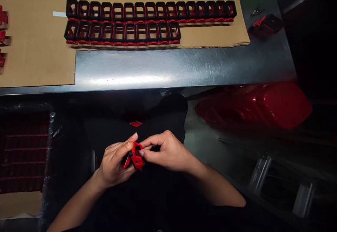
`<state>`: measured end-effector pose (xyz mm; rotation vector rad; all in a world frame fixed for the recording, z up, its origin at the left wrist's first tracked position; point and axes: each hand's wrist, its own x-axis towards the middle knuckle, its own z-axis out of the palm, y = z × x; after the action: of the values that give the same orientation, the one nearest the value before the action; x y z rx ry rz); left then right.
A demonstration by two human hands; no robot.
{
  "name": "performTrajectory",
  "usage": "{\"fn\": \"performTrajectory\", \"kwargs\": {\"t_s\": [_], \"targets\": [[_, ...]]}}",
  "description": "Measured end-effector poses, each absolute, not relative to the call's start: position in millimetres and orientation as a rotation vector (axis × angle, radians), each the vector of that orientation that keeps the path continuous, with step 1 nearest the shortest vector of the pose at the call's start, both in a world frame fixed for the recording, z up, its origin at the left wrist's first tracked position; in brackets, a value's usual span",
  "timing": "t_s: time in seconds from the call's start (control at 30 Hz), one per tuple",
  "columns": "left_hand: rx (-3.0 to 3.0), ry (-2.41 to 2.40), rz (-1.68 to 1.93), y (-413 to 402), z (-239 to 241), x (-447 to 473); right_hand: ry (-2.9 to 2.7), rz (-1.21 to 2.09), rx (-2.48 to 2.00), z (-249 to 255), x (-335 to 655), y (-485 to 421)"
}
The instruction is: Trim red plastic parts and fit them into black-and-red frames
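Note:
A small red and black plastic housing [137,159] is held between my two hands, above my lap. My left hand [116,160] wraps round it from the left, with the thumb on its upper edge. From the right, my right hand [164,151] pinches its open frame end between thumb and forefinger. Whether a smaller piece lies in that pinch is hidden. A red diamond-shaped piece [136,124] shows against the dark clothing just beyond my hands.
Two rows of black and red housings [129,32] stand on cardboard [34,49] over a metal table [158,68]. Another such part [267,25] lies at the table's right. Below are a red plastic object [263,105] at right and a plastic-lined box [48,147] of red parts at left.

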<state>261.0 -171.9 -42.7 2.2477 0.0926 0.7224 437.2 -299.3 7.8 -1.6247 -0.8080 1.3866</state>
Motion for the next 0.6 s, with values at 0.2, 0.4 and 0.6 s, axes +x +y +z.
{"fn": "performTrajectory", "kwargs": {"t_s": [0.2, 0.4, 0.6], "targets": [[2.285, 0.093, 0.755, -174, -42, 264, -0.781, 1.345, -1.705, 8, 434, -295], [2.253, 0.144, 0.79, -176, -44, 263, -0.771, 1.406, -1.631, 5, 432, -294], [2.228, 0.203, 0.776, -183, -47, 260, -0.698, 1.379, -1.687, 3, 427, -291]]}}
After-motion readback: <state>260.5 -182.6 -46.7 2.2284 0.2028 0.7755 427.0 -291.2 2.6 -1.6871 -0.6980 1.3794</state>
